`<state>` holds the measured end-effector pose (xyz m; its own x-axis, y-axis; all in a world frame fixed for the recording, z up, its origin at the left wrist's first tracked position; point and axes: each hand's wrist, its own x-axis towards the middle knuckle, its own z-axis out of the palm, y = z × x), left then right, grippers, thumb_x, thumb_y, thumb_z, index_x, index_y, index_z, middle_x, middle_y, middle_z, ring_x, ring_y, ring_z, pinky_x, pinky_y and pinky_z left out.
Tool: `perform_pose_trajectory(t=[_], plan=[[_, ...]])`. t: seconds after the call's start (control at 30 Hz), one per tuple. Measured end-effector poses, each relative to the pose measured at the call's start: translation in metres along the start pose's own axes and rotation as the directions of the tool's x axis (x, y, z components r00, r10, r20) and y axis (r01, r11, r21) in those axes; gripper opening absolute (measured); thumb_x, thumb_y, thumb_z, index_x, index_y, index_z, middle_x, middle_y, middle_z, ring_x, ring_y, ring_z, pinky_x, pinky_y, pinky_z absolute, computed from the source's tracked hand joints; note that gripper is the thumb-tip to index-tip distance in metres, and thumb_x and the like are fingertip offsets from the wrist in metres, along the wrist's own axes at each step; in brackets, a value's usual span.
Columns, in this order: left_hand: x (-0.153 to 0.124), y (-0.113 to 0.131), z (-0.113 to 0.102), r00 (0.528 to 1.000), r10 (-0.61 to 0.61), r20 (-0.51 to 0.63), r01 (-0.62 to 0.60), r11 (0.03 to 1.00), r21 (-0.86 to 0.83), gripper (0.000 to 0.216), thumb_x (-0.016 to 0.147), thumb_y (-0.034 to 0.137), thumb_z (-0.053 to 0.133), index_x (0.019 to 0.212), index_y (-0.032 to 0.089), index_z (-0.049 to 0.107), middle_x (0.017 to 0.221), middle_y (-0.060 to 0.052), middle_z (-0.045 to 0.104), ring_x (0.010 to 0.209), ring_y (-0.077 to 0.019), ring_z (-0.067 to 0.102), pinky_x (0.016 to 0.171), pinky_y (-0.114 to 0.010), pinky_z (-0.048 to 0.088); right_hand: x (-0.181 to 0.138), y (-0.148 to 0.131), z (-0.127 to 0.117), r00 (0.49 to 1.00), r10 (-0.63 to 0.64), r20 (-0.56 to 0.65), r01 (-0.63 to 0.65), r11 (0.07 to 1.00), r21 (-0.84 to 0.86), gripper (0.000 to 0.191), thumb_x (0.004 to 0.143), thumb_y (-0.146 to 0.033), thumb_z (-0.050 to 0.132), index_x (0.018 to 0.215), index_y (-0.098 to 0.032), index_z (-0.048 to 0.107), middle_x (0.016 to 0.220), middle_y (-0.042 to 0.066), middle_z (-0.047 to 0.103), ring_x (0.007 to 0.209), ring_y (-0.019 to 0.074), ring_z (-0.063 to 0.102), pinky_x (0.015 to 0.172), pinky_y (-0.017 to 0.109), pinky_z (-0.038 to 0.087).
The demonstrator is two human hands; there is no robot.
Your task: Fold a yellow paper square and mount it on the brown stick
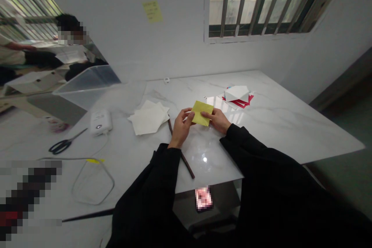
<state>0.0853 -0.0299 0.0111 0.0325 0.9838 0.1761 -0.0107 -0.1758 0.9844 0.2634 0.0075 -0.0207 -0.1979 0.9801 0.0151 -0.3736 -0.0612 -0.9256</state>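
A square of yellow paper (pixel 202 112) is held above the marble-patterned table (pixel 276 124), gripped at both sides. My left hand (pixel 182 126) pinches its left edge between thumb and fingers. On the opposite edge, my right hand (pixel 220 120) has its thumb lying over the front of the paper. To the left of my left hand lies a loose pile of white paper sheets (pixel 148 119). A thin dark brown stick (pixel 187 164) rests on the table, passing partly under my left forearm.
Folded white and red papers (pixel 236 95) are stacked at the back right. On the left are black-handled scissors (pixel 62 145), a white device (pixel 100 122) with a cable and a clear plastic bin (pixel 87 81). A yellow note (pixel 152 11) sticks to the wall. People sit at the far left.
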Motion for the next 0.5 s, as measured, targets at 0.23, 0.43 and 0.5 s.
perform_pose_trajectory(t=[0.23, 0.43, 0.5], plan=[[-0.013, 0.007, -0.028, 0.953, 0.268, -0.143, -0.06, 0.628, 0.776, 0.019, 0.091, 0.028, 0.06, 0.105, 0.021, 0.071, 0.092, -0.008, 0.067, 0.093, -0.0277, 0.064, 0.095, -0.044, 0.049, 0.011, -0.013, -0.029, 0.999, 0.005, -0.049, -0.003, 0.999, 0.051, 0.046, 0.07, -0.04, 0.092, 0.106, -0.019, 0.072, 0.109, 0.009, 0.08, 0.103, 0.0245, 0.076, 0.095, 0.038, 0.062], [-0.034, -0.002, -0.027, 0.98, 0.193, 0.037, -0.111, 0.384, 0.917, 0.033, 0.081, 0.004, 0.051, 0.098, 0.019, 0.075, 0.104, -0.015, 0.064, 0.111, -0.0348, 0.058, 0.106, -0.051, 0.042, 0.017, -0.014, -0.04, 1.0, -0.001, -0.015, 0.003, 0.994, 0.113, 0.048, 0.067, -0.041, 0.094, 0.103, -0.019, 0.072, 0.112, 0.01, 0.079, 0.103, 0.0264, 0.076, 0.095, 0.041, 0.063], [-0.038, -0.002, -0.019, 0.978, 0.193, 0.076, -0.147, 0.386, 0.911, 0.039, 0.079, 0.001, 0.051, 0.102, 0.021, 0.075, 0.109, -0.015, 0.063, 0.111, -0.034, 0.058, 0.105, -0.049, 0.044, 0.017, -0.015, -0.041, 0.999, 0.014, 0.036, -0.018, 0.992, 0.123, 0.048, 0.065, -0.041, 0.095, 0.101, -0.018, 0.073, 0.112, 0.01, 0.08, 0.102, 0.0264, 0.076, 0.096, 0.04, 0.063]])
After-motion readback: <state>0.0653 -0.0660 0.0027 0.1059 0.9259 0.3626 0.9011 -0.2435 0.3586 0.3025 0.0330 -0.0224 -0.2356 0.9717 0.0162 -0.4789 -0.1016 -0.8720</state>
